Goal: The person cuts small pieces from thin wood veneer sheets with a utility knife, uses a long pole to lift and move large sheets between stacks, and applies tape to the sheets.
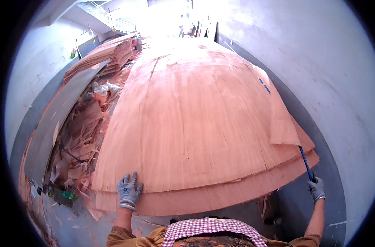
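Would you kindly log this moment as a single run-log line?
left hand: gloved, spread on near-left edge of top sheet | right hand: gloved, holding blue tool by near-right corner | scraps: left of sheet

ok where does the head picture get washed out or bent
In the head view, glare bleaches the room's far end, leaving the distant person faint; also in the head view, the fisheye bows the near edge of the wood sheets and the right wall, and black fills the corners.
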